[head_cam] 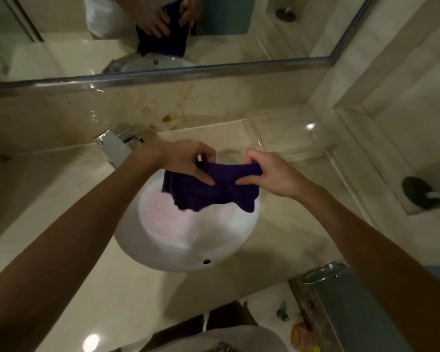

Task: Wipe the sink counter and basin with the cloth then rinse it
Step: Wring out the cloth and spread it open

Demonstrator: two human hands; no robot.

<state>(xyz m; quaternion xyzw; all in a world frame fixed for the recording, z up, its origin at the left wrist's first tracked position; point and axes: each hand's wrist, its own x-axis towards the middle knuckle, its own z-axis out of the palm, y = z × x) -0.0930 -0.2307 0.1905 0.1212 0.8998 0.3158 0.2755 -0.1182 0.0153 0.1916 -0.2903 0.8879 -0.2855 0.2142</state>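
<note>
Overhead, looking down on a round white basin [183,250] set in a pale marble worktop [277,240]. Holding a dark purple cloth [214,186] stretched between both hands above the basin's far side, near the chrome tap [116,146]. Left hand [188,158] pinching the cloth's top edge, fingers [203,177] curled onto it; right hand [272,174] gripping the other end the same way. Pinkish foam lying in the basin. Probably mid-task: basin soaped but not rinsed, no water visibly running, yellowish stain [167,118] left on the back wall.

Bare forearms [92,237]; light grey garment [214,339] at the waist.
</note>
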